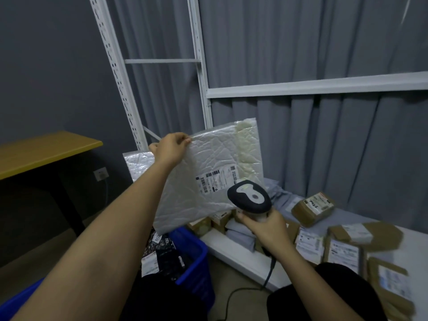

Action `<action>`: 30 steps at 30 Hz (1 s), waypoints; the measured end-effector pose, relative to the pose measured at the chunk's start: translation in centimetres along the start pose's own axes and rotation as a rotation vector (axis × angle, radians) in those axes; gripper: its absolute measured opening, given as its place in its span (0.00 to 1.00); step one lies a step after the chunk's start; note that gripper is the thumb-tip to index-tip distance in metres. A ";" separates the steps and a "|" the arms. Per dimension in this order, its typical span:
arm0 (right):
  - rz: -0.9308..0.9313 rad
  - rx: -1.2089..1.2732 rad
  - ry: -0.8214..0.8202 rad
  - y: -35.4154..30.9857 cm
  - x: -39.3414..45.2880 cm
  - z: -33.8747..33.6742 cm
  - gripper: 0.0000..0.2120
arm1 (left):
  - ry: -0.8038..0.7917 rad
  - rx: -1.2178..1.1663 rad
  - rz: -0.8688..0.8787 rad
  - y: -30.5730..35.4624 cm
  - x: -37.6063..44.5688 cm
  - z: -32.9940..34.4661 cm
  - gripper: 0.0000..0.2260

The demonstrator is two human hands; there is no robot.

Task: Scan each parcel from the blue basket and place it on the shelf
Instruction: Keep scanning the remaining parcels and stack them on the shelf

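Mailer (208, 172), white, pinched by left hand (170, 148) above blue basket (194, 258); right hand (266, 225) grips scanner (249, 196). Shelf (231, 249) beside basket holds many parcels; several remain in basket.

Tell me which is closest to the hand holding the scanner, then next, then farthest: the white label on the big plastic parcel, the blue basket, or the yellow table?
From the right hand, in the head view:
1. The label on the plastic parcel, just above and left of the scanner.
2. The blue basket, lower left, by the floor.
3. The yellow table, far left against the wall.
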State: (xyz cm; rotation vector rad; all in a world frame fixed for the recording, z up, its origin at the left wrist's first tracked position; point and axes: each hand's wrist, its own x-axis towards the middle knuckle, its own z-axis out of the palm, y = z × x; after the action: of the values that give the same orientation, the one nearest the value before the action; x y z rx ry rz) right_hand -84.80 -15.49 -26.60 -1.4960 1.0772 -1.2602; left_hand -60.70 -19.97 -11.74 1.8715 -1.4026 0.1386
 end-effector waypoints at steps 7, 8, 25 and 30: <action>-0.051 -0.122 0.106 1.0 0.1 -1.0 0.14 | 0.012 0.004 -0.011 -0.4 0.8 0.2 0.11; -0.055 -0.126 0.110 1.1 0.2 -1.2 0.13 | 0.011 0.005 -0.015 -0.6 0.9 0.3 0.11; -0.018 0.059 0.230 1.2 1.8 -3.0 0.08 | -0.010 -0.148 0.035 0.9 -0.1 1.5 0.10; -0.070 0.112 0.374 0.2 4.8 -6.5 0.15 | -0.030 -0.348 0.043 4.1 -0.3 4.6 0.10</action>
State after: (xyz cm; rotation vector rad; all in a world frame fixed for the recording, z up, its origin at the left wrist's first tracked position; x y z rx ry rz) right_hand -90.71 -20.75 -25.06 -1.2508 1.1757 -1.6671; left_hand -65.95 -22.97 -12.96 1.5626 -1.3878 -0.1068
